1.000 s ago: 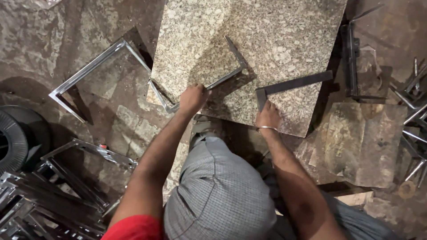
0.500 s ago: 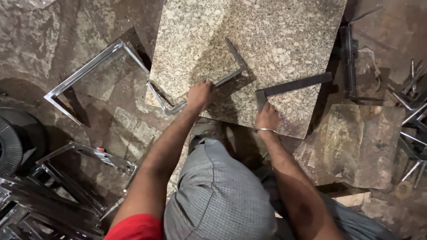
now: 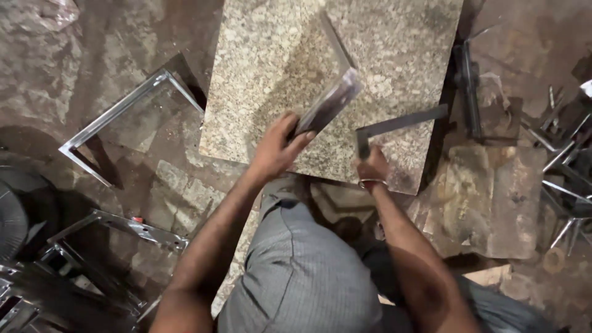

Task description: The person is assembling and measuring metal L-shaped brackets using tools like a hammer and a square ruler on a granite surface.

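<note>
Nearest the camera is the person's bent knee in grey checked trousers, with both forearms reaching past it to the granite slab. The left hand is at the slab's near edge, fingers closed round the lower end of a shiny metal angle piece, which is lifted and tilted over the middle of the slab. The right hand, a bangle at its wrist, grips the short leg of a dark steel square lying flat near the slab's near right corner. Left of the slab an L-shaped metal frame lies on the floor; far right, loose metal scraps
</note>
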